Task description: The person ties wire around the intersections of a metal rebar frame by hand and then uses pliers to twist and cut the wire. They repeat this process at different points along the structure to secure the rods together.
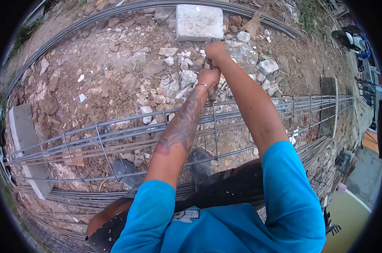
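Both fists are wrapped round one dark metal bar (pixel 212 40), a hand tool whose lower end (pixel 212 98) meets the top rod of a rebar cage (pixel 136 121). My left hand (pixel 209 77), with a bracelet at the wrist, grips it closer to the cage. Just beyond, my right hand (pixel 216 51) is closed round the upper part. The cage is made of long steel rods with square stirrups (pixel 214 126) and runs across the view in front of me. Most of the tool is hidden by my fingers.
A pale concrete block (pixel 199 23) lies beyond my hands. Slabs at the left (pixel 26 139) and right (pixel 329 101) support the cage. Broken stones (pixel 188 78) cover the ground, and long rods (pixel 128 6) curve behind. My shoes (pixel 200 162) stand by the cage. A motorcycle (pixel 352 40) is far right.
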Action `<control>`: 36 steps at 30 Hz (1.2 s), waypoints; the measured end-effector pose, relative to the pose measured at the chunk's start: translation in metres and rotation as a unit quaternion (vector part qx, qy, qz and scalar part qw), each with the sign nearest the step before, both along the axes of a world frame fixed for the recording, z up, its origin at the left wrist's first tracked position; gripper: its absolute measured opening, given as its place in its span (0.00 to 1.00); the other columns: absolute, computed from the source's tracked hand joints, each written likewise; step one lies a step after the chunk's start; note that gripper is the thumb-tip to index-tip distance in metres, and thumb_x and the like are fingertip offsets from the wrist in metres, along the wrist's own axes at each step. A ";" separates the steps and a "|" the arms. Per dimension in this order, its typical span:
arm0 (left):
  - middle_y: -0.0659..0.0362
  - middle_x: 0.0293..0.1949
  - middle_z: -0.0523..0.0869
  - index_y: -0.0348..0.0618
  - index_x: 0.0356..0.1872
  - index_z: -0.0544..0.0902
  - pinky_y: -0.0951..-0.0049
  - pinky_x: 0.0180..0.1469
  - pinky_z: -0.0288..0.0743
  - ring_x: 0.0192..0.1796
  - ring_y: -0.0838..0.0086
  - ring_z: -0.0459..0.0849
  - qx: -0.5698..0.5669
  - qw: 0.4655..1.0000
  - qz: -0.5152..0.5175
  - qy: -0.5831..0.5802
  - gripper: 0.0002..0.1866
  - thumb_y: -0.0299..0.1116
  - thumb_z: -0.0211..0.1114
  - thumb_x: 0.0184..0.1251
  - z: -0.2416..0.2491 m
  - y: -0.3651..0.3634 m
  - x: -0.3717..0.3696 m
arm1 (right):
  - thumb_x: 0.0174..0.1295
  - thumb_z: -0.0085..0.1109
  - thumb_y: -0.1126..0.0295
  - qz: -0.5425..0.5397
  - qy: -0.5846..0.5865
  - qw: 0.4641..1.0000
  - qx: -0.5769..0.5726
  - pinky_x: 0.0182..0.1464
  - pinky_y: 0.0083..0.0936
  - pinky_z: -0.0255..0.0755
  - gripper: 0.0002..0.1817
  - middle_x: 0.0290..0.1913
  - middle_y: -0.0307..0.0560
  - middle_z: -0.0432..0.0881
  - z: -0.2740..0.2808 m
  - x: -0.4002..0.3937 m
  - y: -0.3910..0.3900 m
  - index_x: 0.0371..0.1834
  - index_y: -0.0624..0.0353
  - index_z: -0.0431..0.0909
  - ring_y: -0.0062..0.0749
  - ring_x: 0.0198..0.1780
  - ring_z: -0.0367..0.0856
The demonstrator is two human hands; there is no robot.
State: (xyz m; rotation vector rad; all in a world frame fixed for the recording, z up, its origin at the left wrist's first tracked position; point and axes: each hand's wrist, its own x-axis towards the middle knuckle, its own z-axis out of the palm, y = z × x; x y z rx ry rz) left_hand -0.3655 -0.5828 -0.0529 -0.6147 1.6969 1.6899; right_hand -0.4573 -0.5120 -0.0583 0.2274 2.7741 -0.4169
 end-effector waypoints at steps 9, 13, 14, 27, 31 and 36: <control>0.55 0.16 0.73 0.31 0.20 0.75 0.64 0.16 0.61 0.15 0.71 0.70 -0.003 1.000 0.026 0.008 0.19 0.40 0.62 0.59 -0.004 0.002 0.001 | 0.71 0.43 0.51 -0.234 -0.048 0.955 -0.175 0.47 0.33 0.76 0.27 0.43 0.61 0.84 -0.020 -0.006 -0.002 0.37 0.64 0.84 0.42 0.45 0.85; 0.54 0.22 0.82 0.30 0.25 0.80 0.66 0.20 0.68 0.18 0.69 0.78 -0.243 0.935 0.005 0.257 0.19 0.42 0.67 0.58 0.035 -0.004 0.016 | 0.68 0.51 0.46 -0.182 -0.054 0.928 -0.320 0.36 0.30 0.75 0.25 0.32 0.51 0.82 0.074 0.020 -0.017 0.33 0.60 0.80 0.32 0.32 0.82; 0.54 0.22 0.82 0.30 0.25 0.80 0.66 0.20 0.68 0.18 0.69 0.78 -0.243 0.934 0.009 0.261 0.19 0.42 0.67 0.58 0.051 -0.011 0.022 | 0.67 0.53 0.47 -0.183 -0.054 0.828 -0.527 0.29 0.24 0.68 0.21 0.27 0.41 0.73 0.095 0.032 -0.012 0.31 0.55 0.74 0.25 0.25 0.71; 0.55 0.20 0.81 0.35 0.26 0.78 0.65 0.26 0.68 0.22 0.61 0.80 -0.156 0.876 -0.071 0.450 0.14 0.39 0.66 0.58 0.054 0.012 0.040 | 0.56 0.68 0.51 -0.250 0.334 0.780 -0.467 0.39 0.22 0.73 0.33 0.35 0.44 0.76 0.143 0.097 -0.002 0.50 0.71 0.69 0.25 0.36 0.76; 0.49 0.30 0.83 0.38 0.35 0.78 0.65 0.37 0.73 0.35 0.57 0.84 -0.205 0.827 0.042 0.523 0.10 0.36 0.60 0.62 0.057 0.019 0.059 | 0.61 0.62 0.46 -0.229 0.290 0.837 -0.404 0.36 0.22 0.69 0.32 0.30 0.41 0.73 0.147 0.085 -0.020 0.48 0.70 0.71 0.24 0.29 0.71; 0.40 0.51 0.76 0.30 0.55 0.72 0.60 0.57 0.71 0.53 0.50 0.77 -0.326 0.794 -0.075 0.507 0.31 0.37 0.71 0.50 0.137 -0.013 0.091 | 0.65 0.50 0.41 -0.087 0.024 0.557 -0.826 0.25 0.23 0.63 0.27 0.24 0.36 0.68 0.124 0.076 0.026 0.36 0.59 0.70 0.20 0.21 0.63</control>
